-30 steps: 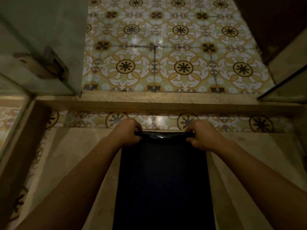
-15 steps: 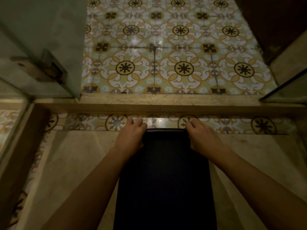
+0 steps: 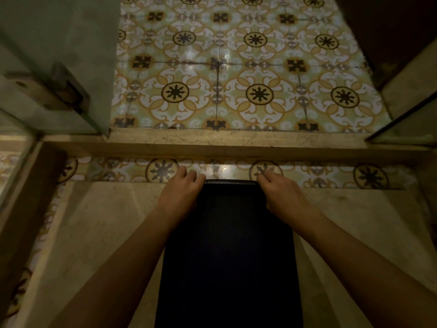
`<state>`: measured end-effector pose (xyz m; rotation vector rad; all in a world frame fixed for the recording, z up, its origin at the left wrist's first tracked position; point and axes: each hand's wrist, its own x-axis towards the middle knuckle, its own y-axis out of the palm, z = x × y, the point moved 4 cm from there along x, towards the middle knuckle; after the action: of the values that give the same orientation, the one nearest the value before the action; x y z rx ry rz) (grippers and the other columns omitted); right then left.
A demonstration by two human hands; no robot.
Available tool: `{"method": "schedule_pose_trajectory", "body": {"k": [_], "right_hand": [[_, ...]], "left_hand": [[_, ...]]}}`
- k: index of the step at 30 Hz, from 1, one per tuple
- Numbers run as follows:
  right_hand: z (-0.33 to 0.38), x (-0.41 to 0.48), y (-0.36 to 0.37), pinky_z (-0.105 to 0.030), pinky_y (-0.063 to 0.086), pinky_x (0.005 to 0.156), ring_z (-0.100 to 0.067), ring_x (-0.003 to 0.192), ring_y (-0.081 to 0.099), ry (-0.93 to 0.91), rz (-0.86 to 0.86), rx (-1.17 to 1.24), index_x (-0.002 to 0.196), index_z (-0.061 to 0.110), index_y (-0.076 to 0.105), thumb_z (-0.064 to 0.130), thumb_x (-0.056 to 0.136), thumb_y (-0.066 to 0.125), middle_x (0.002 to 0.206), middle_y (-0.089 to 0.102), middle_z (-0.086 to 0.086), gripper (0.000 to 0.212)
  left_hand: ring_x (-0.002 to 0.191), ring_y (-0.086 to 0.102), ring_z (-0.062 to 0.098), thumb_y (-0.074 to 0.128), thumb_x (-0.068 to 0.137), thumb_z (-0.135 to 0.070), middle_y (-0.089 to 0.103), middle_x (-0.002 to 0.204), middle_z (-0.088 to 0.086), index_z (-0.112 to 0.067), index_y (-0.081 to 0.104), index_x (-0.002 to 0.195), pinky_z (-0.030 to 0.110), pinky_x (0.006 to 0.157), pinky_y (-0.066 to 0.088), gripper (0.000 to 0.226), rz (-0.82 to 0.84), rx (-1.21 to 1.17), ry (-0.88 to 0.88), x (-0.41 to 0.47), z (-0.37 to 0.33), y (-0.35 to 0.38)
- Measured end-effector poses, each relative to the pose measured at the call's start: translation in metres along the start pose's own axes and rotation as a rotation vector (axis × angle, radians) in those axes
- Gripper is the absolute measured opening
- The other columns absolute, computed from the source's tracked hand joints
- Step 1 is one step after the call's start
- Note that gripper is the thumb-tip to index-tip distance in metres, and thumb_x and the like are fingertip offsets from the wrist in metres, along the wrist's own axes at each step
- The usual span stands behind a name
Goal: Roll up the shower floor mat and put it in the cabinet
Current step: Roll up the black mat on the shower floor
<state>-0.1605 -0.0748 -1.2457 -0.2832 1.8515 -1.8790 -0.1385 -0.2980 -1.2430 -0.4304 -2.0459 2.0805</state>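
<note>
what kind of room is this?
Most likely a bathroom shower stall: glass door with a metal hinge, a raised stone curb before patterned floor tiles, and a dark mat on the floor.

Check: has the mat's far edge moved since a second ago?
Yes. The mat's far edge has rolled toward the person, slightly away from the patterned tile strip.

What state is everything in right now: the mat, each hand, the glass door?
Mat: lying flat on the shower floor, far edge barely curled.
Left hand: palm down on the mat's far left corner.
Right hand: palm down on the far right corner.
Glass door: swung open.
</note>
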Motion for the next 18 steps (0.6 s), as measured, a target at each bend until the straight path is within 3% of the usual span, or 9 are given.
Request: {"method": "schedule_pose_trajectory", "body": {"k": [3,8,13,18], "right_hand": [[-0.003,-0.003,-0.001,-0.040,0.048,0.061,-0.033,0.092,0.058,-0.016,-0.009,-0.011,0.111,0.005,0.054,-0.006,0.073,0.065,0.112,0.055,-0.016,0.041],[0.006,-0.004,-0.008,-0.040,0.049,0.057,-0.032,0.085,0.061,-0.003,-0.034,-0.008,0.103,0.004,0.057,-0.008,0.071,0.066,0.103,0.059,-0.016,0.034],[0.003,-0.005,-0.006,-0.037,0.046,0.065,-0.029,0.094,0.057,-0.009,-0.030,0.011,0.110,0.006,0.053,-0.003,0.080,0.061,0.113,0.054,-0.013,0.033],[0.010,-0.005,-0.007,-0.036,0.037,0.055,-0.032,0.087,0.061,0.001,-0.024,-0.047,0.107,0.005,0.057,-0.005,0.074,0.064,0.105,0.058,-0.014,0.036]], "left_hand": [[0.079,0.054,0.034,0.072,0.061,0.001,0.061,0.080,0.014,-0.003,0.061,0.092,0.040,0.057,0.046,0.033,-0.029,-0.032,0.006,-0.001,-0.004,-0.001],[0.082,0.053,0.033,0.075,0.062,-0.001,0.061,0.086,0.015,-0.003,0.061,0.102,0.041,0.060,0.048,0.041,-0.038,-0.078,-0.002,-0.005,-0.004,-0.001],[0.095,0.048,0.031,0.075,0.070,-0.020,0.059,0.099,0.011,-0.011,0.057,0.112,0.040,0.076,0.047,0.047,0.020,-0.163,-0.030,-0.007,0.007,0.000],[0.085,0.052,0.032,0.073,0.068,-0.009,0.056,0.093,0.014,-0.007,0.054,0.100,0.037,0.062,0.041,0.038,0.022,-0.177,-0.047,-0.007,0.003,0.000]]}}
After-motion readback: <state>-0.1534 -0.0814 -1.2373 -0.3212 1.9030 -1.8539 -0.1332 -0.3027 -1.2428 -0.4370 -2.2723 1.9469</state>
